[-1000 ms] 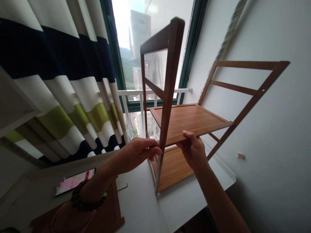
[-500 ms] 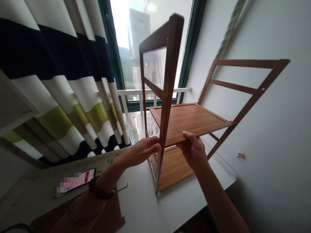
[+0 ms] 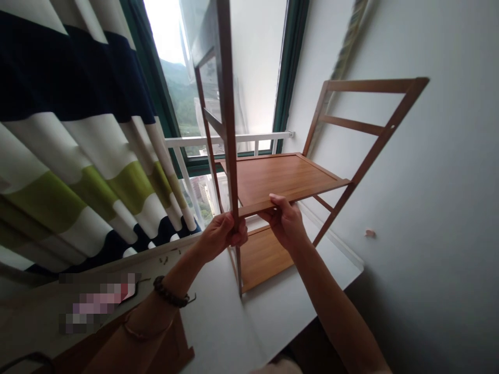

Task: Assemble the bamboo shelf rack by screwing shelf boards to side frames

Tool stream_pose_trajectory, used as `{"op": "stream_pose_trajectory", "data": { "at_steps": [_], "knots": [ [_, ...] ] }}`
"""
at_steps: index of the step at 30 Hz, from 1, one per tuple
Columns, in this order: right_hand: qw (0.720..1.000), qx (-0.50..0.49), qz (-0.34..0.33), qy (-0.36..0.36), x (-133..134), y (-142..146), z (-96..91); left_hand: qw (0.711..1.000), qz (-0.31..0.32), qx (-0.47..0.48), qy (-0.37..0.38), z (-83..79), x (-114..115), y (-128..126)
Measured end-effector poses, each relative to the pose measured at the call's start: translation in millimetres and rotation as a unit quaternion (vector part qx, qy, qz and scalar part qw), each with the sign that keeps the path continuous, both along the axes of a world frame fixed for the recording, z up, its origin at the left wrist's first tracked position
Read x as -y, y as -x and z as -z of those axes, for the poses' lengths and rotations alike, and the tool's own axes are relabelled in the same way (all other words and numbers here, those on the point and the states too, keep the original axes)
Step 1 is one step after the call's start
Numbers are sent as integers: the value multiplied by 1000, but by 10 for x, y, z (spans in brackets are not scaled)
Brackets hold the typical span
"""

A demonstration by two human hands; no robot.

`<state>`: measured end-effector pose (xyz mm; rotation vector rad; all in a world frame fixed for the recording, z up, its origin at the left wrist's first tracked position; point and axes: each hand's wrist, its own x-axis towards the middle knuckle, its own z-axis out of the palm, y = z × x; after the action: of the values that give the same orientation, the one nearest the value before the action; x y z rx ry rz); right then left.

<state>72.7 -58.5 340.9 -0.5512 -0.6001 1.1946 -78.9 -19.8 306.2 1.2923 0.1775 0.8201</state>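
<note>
A brown wooden shelf rack stands on the white tabletop, with two ladder-like side frames and two boards between them. My left hand (image 3: pixel 225 234) is wrapped round the front post of the left side frame (image 3: pixel 229 140), just where the upper shelf board (image 3: pixel 280 179) meets it. With the thumb on top and the fingers beneath, my right hand (image 3: pixel 286 221) pinches the front edge of that board, a little right of the post. Below it lies the lower shelf board (image 3: pixel 265 259). The right side frame (image 3: pixel 370 137) leans outward toward the wall.
On the white tabletop (image 3: pixel 218 322), a phone (image 3: pixel 130 291), partly blurred out, lies at left. Small screws (image 3: pixel 163 259) lie near the curtain (image 3: pixel 105 156). Another brown wooden panel (image 3: pixel 179 343) is under my left forearm. A white railing (image 3: pixel 234 139) runs before the window; a wall rises at right.
My left hand has closed its fingers round the post, where before it rested against it. The view has shifted, so the rack appears further left. My right hand keeps its pinch on the board.
</note>
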Motion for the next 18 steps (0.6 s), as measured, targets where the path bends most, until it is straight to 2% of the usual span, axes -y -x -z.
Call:
{"op": "stream_pose_trajectory", "data": {
  "at_steps": [5, 9, 13, 18],
  "knots": [
    [1000, 1, -5, -11, -182, -2, 11, 1000, 3, -15, 1, -53, -141, 47],
    [1000, 19, 3, 14, -176, -46, 78, 998, 48, -29, 7, -86, -151, 90],
    [999, 36, 12, 30, -143, -84, 112, 998, 66, -13, 19, -96, -126, 107],
    [999, 35, -28, -18, -141, -55, 17, 997, 78, -7, 17, -60, -138, 93]
  ]
}}
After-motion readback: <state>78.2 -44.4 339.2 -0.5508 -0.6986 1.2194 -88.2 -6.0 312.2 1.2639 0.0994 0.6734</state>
